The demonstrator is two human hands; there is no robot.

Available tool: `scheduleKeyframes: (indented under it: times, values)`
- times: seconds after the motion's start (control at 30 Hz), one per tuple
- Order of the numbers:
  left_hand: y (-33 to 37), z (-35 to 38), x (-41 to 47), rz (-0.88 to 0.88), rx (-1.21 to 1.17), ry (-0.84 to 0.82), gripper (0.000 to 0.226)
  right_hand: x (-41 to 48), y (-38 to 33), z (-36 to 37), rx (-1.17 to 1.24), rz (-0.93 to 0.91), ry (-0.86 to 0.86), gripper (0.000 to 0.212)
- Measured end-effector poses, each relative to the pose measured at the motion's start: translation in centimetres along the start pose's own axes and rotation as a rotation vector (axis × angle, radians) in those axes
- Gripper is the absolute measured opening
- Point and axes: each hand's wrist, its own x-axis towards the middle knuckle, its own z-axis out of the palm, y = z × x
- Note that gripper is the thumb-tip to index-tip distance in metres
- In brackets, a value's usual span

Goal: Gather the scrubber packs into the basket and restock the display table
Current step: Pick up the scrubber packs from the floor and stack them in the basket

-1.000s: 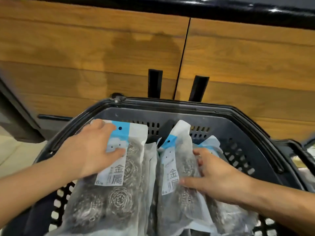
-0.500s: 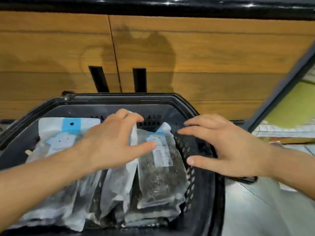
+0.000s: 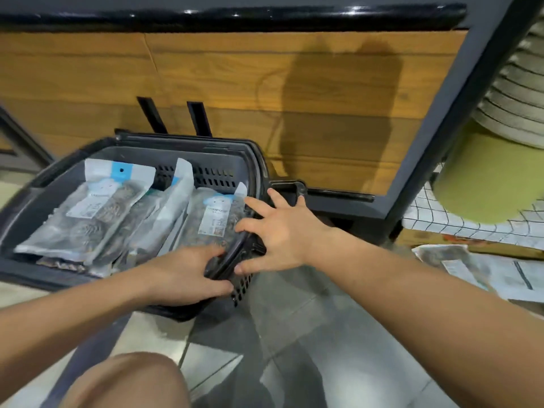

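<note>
A dark grey plastic basket (image 3: 70,160) sits on the floor at the left, holding several clear scrubber packs (image 3: 97,213) with white and blue headers. My left hand (image 3: 188,275) grips the basket's near right rim, thumb outside and fingers curled over the edge. My right hand (image 3: 279,231) has its fingers spread over the same right rim and handle, thumb against the outer wall. More scrubber packs (image 3: 471,266) lie on the floor at the far right.
A wooden cabinet front (image 3: 265,98) with two black handles (image 3: 173,116) rises right behind the basket. A dark frame post (image 3: 459,113) stands to the right, with a green cushion (image 3: 494,181) and wire grid beyond. My knee (image 3: 123,381) shows at bottom over grey floor tiles.
Both hands left the packs and moved to the basket's right rim. My left hand now grips the rim. The view has shifted right, revealing packs on the floor.
</note>
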Motion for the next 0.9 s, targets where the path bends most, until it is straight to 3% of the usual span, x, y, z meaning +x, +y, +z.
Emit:
scheduleKeyframes:
  times: [0.2, 0.43, 0.9]
  values:
    - [4.7, 2.0, -0.2, 0.016, -0.009, 0.028, 0.036, -4.3, 3.1, 1.3, -0.039, 0.011, 0.044, 0.083]
    - [14.0, 5.7, 0.6, 0.058, -0.001, 0.009, 0.059, -13.2, 9.2, 3.0, -0.022, 0.031, 0.083, 0.087]
    - [30.8, 11.5, 0.5, 0.128, 0.024, -0.033, 0.039, -27.8, 19.8, 6.2, 0.021, 0.109, 0.097, 0.085]
